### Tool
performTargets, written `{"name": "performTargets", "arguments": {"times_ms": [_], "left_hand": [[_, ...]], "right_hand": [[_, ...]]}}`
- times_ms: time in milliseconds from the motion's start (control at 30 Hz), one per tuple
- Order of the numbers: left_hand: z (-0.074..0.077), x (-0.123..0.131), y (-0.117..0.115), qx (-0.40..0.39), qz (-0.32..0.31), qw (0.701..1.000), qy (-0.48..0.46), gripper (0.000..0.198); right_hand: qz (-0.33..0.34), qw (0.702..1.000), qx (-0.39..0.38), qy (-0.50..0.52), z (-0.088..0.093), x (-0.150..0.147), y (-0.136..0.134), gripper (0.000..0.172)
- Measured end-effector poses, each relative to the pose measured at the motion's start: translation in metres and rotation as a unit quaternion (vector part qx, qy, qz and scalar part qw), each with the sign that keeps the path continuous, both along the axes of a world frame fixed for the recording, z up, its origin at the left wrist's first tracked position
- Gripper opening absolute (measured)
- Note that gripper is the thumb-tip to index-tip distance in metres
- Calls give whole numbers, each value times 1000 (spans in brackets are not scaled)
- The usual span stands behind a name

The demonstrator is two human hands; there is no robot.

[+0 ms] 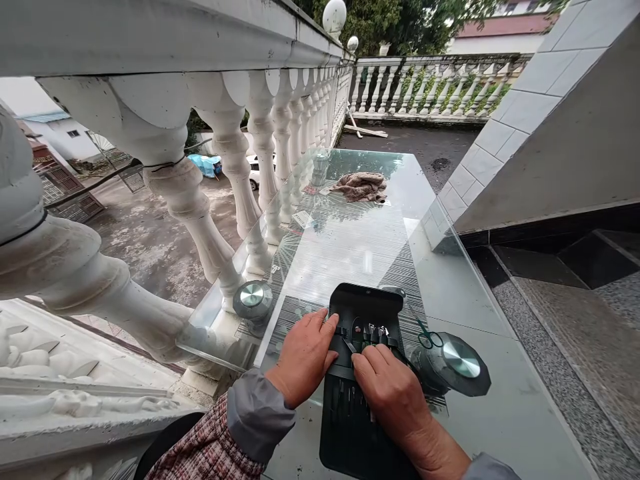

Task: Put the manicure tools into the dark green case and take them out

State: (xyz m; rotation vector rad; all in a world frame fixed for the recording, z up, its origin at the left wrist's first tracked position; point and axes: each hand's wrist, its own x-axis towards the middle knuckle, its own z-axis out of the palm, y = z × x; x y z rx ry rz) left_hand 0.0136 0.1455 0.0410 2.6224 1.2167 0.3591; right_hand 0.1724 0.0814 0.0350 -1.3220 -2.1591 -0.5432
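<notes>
Right fingers point(381, 355) curled, left fingers point(316, 321) straighter, both at black case point(341, 371).

Beyond the open black rectangular case point(337, 427), the transparent glass tabletop point(350, 247) leaves a broad lane for a hand, up to a crumpled brown patterned cloth point(361, 188) lying well apart from the case. Just right of the case, metal scissors with dark green handles point(430, 340) stand in the way of a low sideways pass. The bare left hand point(306, 360) blocks the case's left edge; the bare right hand point(393, 393) covers its right middle. Farther left of the case, white turned balusters point(233, 167) hem in sideways reach.
</notes>
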Motion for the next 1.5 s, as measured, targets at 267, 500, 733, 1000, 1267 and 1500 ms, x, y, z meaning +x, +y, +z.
{"name": "performTargets", "arguments": {"times_ms": [267, 500, 733, 1000, 1267, 1500], "left_hand": [[1, 1, 0, 2, -5, 1000, 5, 61], [0, 1, 1, -2, -5, 1000, 4, 56], [0, 1, 0, 0, 1, 1000, 5, 56], [-2, 1, 1, 10, -3, 1000, 18, 54], [0, 1, 1, 7, -4, 999, 31, 54], [1, 1, 1, 1, -10, 999, 34, 54]], "right_hand": [[-1, 1000, -14, 2, -4, -5, 4, 32], [52, 997, -46, 29, -7, -6, 6, 27], [68, 996, -55, 29, -7, -2, 10, 28], [48, 997, -49, 41, -8, -5, 11, 23], [60, 989, -113, 69, -4, 1, 11, 15], [-29, 993, -91, 64, -9, -1, 15, 26]]}}
